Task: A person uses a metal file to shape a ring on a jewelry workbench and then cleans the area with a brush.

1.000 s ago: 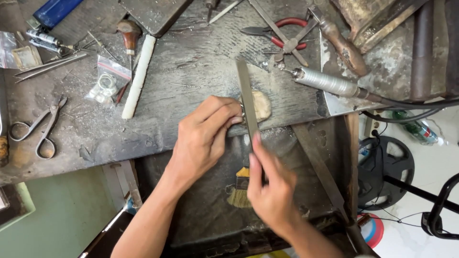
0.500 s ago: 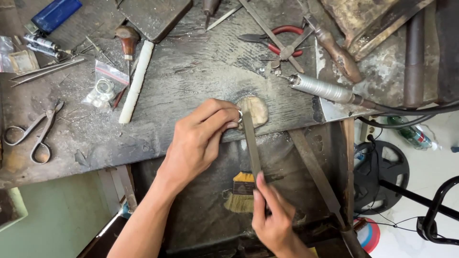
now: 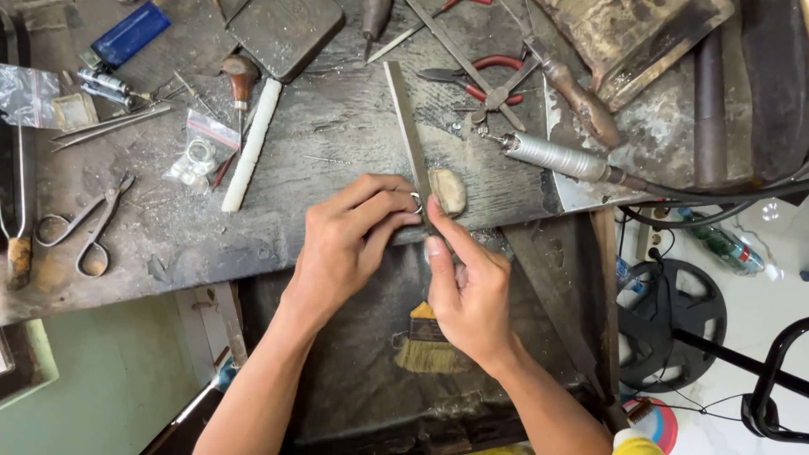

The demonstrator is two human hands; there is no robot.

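Scarred, cluttered workbench (image 3: 337, 135). At its front edge, left hand (image 3: 345, 244) pinches a small ring (image 3: 416, 202) against the wooden peg (image 3: 447, 190) for support; right hand (image 3: 468, 291) grips a flat file (image 3: 406, 126), laid across the ring.

A worn, scratched wooden workbench (image 3: 168, 244) fills the upper view, grey with dust. Below its edge hangs a dark tray (image 3: 354, 362). A pale green floor (image 3: 109, 396) shows at left, white tiles (image 3: 758, 303) at right in bright daylight.
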